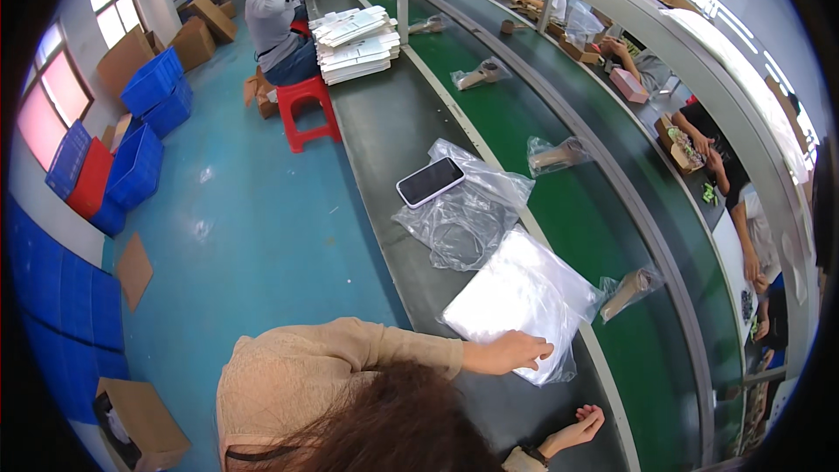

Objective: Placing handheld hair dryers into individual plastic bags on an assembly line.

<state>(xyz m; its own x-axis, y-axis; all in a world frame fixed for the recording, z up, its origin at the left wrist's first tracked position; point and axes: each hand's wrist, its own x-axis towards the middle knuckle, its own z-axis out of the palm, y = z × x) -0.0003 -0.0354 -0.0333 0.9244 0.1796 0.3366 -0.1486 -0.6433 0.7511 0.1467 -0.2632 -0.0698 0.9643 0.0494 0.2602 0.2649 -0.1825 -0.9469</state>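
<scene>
My left hand [511, 352] reaches over the near edge of a stack of clear plastic bags [507, 293], its fingers curled and closed together. Whatever they may hold is too small to make out. Lower right, my right hand [578, 430] hovers by the bench edge, loosely bent with fingers a little apart and nothing visible in it. Beyond the stack, crumpled clear bags [463, 232] lie on the dark bench [384, 135]. A phone in a pale case [430, 182] rests on them, dark screen up.
Along the right runs a green conveyor belt [559, 210] carrying bagged brown items [631, 290]. White flat boxes [357, 39] are piled farther up the bench, beside a person on a red stool [306, 109]. Blue crates [135, 162] stand at left; people work across the belt.
</scene>
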